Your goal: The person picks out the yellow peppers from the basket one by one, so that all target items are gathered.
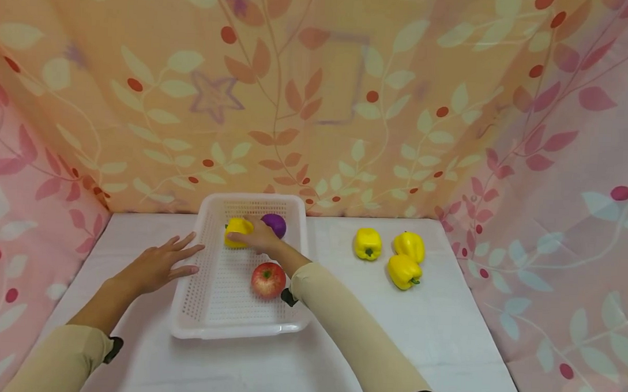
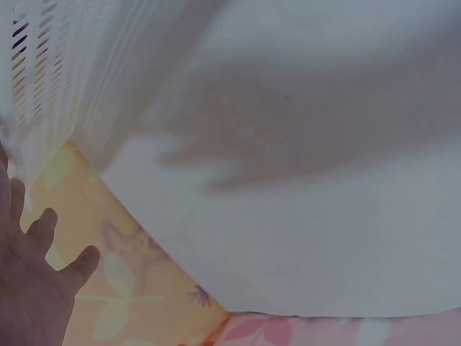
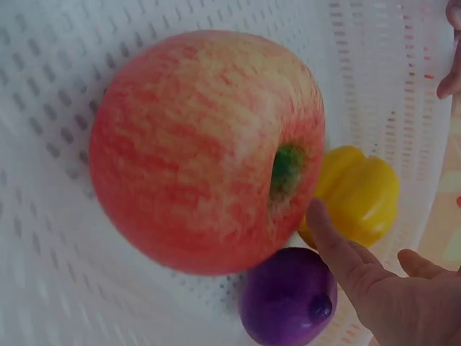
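Observation:
In the head view, a white perforated plastic basket (image 1: pixel 211 325) stands on the table. At its far left lies a yellow bell pepper (image 1: pixel 236 224); my right hand (image 1: pixel 264 240) grips it, thumb across the near side and fingers at the far side. A round purple item (image 1: pixel 275 224), with a dark stub in the right wrist view, sits right beside that hand. Closer to me in the basket is a red apple (image 1: pixel 268 280), below my right wrist. My left hand (image 1: pixel 158 265) has its fingers spread at the basket's left rim, holding nothing; whether it touches the rim I cannot tell.
To the right of the basket, on the white-covered table (image 1: pixel 341 312), are a single yellow bell pepper (image 1: pixel 368 243) and two more touching each other, one farther back (image 1: pixel 410 245) and one nearer (image 1: pixel 403 272). Leaf-patterned cloth (image 1: pixel 317 115) hangs behind and at both sides.

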Tool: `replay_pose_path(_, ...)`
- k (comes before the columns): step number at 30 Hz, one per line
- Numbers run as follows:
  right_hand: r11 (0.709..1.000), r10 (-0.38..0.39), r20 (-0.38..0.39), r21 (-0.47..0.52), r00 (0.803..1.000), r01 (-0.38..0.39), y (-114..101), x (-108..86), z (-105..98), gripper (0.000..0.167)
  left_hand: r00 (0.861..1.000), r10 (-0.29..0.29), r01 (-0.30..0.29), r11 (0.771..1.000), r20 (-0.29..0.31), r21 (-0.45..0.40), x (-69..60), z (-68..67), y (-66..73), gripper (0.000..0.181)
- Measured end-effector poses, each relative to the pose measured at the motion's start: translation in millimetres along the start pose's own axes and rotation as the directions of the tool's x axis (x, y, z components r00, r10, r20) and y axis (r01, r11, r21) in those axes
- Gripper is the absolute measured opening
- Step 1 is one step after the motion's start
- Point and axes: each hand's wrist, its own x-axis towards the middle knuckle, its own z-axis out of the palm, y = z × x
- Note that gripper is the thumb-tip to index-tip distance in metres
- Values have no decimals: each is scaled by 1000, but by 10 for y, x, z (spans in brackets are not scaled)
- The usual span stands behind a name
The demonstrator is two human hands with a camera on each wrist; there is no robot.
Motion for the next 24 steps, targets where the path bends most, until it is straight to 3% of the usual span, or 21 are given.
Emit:
replay_pose_path(11,996,-22,-24,-81,999,20,30,137,94,86,1000,-4,4,1000,-15,3,-7,-29,-7,65)
replay_pose_path(24,999,33,8,33,999,-34,33,120,194,80,1000,-10,10,1000,-16,-19,-5,16,-4,64)
